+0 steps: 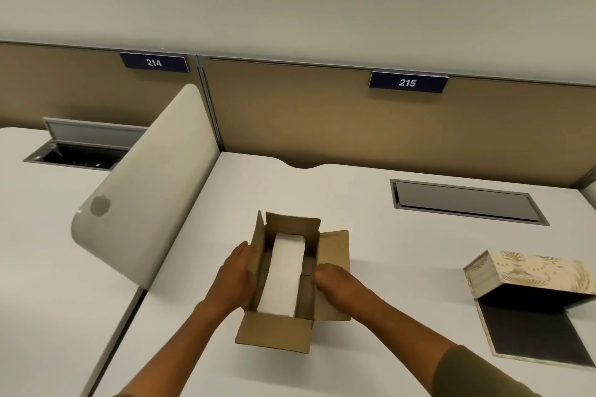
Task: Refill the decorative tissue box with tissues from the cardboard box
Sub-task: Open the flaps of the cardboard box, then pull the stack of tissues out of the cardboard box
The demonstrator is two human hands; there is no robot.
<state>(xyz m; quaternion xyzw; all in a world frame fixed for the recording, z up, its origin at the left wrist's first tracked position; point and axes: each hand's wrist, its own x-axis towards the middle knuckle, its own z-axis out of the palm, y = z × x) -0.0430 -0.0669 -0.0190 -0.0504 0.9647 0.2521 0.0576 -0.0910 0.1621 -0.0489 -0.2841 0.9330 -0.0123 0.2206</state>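
A brown cardboard box stands open in the middle of the white desk, all its flaps folded out. Inside it lies a white stack of tissues, running lengthways. My left hand presses flat against the outside of the box's left wall and flap. My right hand rests on the right flap with its fingertips curled over the box's right rim, apart from the tissues. The decorative tissue box, cream with a gold pattern, sits at the right with its lid hinged open above a dark base.
A cream curved divider panel stands left of the cardboard box. A closed grey cable hatch lies in the desk behind, and an open one on the neighbouring desk. Tan partition walls carry signs 214 and 215.
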